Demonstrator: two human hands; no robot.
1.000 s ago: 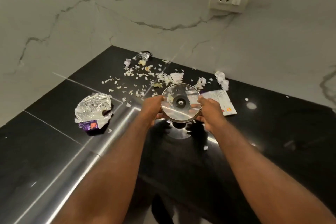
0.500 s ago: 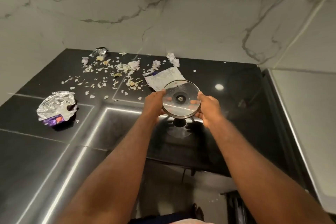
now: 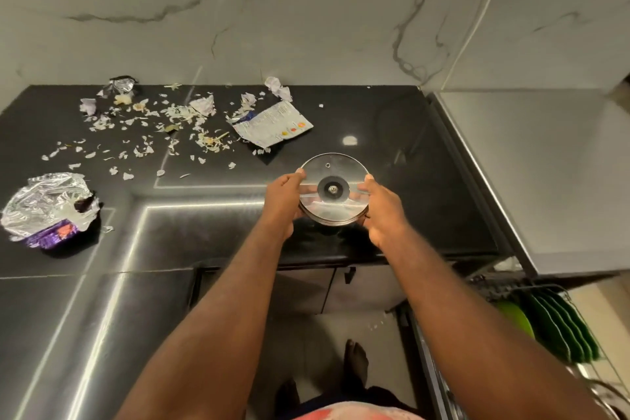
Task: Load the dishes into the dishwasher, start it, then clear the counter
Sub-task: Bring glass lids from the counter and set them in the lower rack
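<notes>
1. Lid (image 3: 334, 194) was held in the air over the counter (image 3: 392, 147), near its front edge and not resting on it, with its flat glass face turned up toward the camera.
2. Left hand (image 3: 281, 201) gripped the left rim, thumb over the edge and fingers curled beneath. Right hand (image 3: 383, 211) gripped the right rim the same way.
3. Glass with a metal band looked stiff, fairly light and breakable; a knock on a hard edge could chip it.
4. Glass was probably slick, more so if greasy. The banded rim seemed the sound hold. The knob side was hidden.
5. Rack (image 3: 531, 293) stood open at lower right with green plates (image 3: 559, 327) upright in it. The lid would likely sit best on edge there.
6. Scraps (image 3: 170, 126), a wrapper (image 3: 272, 125) and foil (image 3: 47, 201) lay on the counter to the left, apart from the lid.
</notes>
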